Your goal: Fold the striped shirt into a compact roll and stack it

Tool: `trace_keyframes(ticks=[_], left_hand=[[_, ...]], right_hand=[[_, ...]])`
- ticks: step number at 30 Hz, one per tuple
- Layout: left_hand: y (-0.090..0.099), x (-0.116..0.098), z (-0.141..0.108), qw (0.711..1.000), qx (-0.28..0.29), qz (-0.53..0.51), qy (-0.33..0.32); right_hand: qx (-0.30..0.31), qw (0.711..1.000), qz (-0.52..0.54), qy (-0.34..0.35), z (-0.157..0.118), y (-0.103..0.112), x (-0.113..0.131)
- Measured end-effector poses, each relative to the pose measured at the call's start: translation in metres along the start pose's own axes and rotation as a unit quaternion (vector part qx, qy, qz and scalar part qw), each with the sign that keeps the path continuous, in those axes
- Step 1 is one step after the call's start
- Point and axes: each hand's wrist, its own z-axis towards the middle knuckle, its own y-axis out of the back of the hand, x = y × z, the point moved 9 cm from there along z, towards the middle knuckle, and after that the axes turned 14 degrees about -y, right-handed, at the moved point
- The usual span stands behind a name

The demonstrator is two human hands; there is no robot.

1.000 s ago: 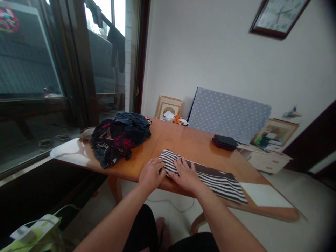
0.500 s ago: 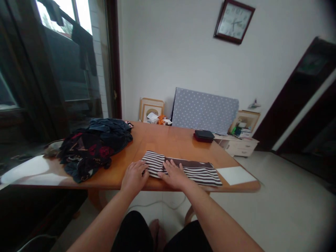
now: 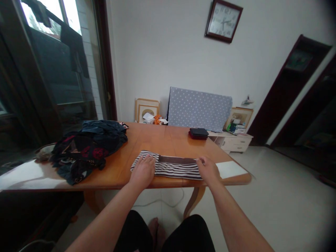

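A striped dark-and-white garment (image 3: 178,170), folded into a long strip, lies along the front edge of the wooden table (image 3: 147,136). Its left end is doubled over, and a plain dark band shows along the far side. My left hand (image 3: 144,170) rests flat on the doubled left end, fingers stretched out. At the right end, my right hand (image 3: 208,170) pinches the cloth between thumb and fingers; its palm hides that corner.
A heap of dark clothes (image 3: 89,147) lies on the table's left side. Towards the back right sits a dark case (image 3: 198,133). A white sheet (image 3: 231,169) lies at the right front edge. Behind stands a low white cabinet (image 3: 237,142).
My right hand has moved right, from the middle of the garment to its right end, and closed on the cloth. My left hand has shifted onto the doubled end. The view has turned slightly.
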Motion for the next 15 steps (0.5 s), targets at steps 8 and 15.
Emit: trace_keyframes(ticks=[8, 15], left_hand=[[-0.029, -0.018, -0.006, 0.999, 0.01, 0.001, -0.039], [-0.033, -0.015, -0.006, 0.999, 0.019, 0.011, -0.025]], right_hand=[[0.057, 0.987, -0.069, -0.13, 0.037, 0.002, -0.088], [0.11, 0.984, -0.056, -0.127, 0.036, -0.018, -0.09]])
